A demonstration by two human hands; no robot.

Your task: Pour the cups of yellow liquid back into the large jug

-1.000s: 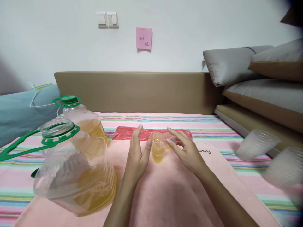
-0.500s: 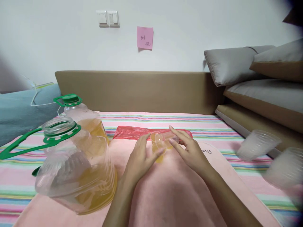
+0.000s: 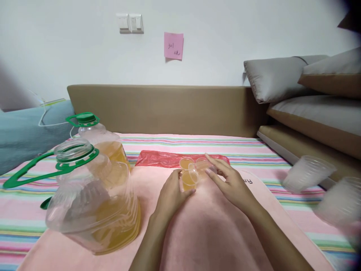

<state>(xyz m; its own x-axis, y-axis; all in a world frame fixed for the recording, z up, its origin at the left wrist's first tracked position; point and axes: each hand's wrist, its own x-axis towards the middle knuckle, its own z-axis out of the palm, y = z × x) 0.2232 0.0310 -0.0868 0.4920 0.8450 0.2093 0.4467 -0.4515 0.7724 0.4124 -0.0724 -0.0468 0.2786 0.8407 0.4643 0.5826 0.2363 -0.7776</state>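
Observation:
My right hand [image 3: 229, 181] grips a clear plastic cup [image 3: 200, 170] between thumb and fingers. That cup is tipped on its side, its mouth facing left, and looks empty. Just left of it stands a cup of yellow liquid [image 3: 188, 179], upright on the pink mat. My left hand [image 3: 171, 192] curves around this cup, thumb in front and fingers at its left side. Close behind is another cup of yellow liquid [image 3: 186, 163]. Part of what lies behind the tipped cup is hidden.
On the left stand an uncapped big jug [image 3: 96, 210] and a capped jug [image 3: 108, 150], both with yellow liquid. A red plastic bag [image 3: 153, 158] lies behind the cups. Stacked clear cups [image 3: 307, 174] lie at right, near cushions [image 3: 318, 109]. The pink mat [image 3: 197, 233] covers striped cloth.
My left hand has lowered its thumb from near the tipped cup to the front of the filled cup. The tipped cup, in my right hand, has shifted slightly right.

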